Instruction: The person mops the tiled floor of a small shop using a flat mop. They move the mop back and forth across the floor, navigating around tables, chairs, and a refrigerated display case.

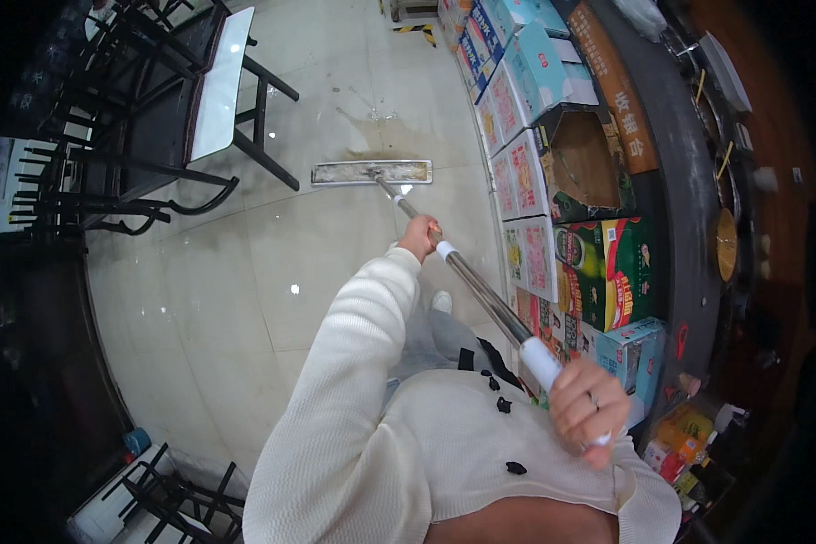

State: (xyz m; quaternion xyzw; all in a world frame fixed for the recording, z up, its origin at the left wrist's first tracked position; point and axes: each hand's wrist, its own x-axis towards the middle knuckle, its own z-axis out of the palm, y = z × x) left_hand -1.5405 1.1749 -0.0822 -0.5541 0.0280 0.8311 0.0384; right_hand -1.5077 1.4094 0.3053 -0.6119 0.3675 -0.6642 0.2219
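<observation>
A flat mop with a metal pole slants from my body out to the floor. Around the pole's lower part my left hand is closed, just beyond a white plastic collar. My right hand, wearing a ring, grips the white handle at the upper end. The wide rectangular mop head lies flat on the pale tiled floor. A brownish wet spill spreads right behind the head, with small splashes farther off. The mop pad's underside is hidden.
On the left stand a white-topped table and black chairs. Stacked drink cartons, one torn open, line a dark counter at right. More chair frames are at lower left. Bottles stand at lower right.
</observation>
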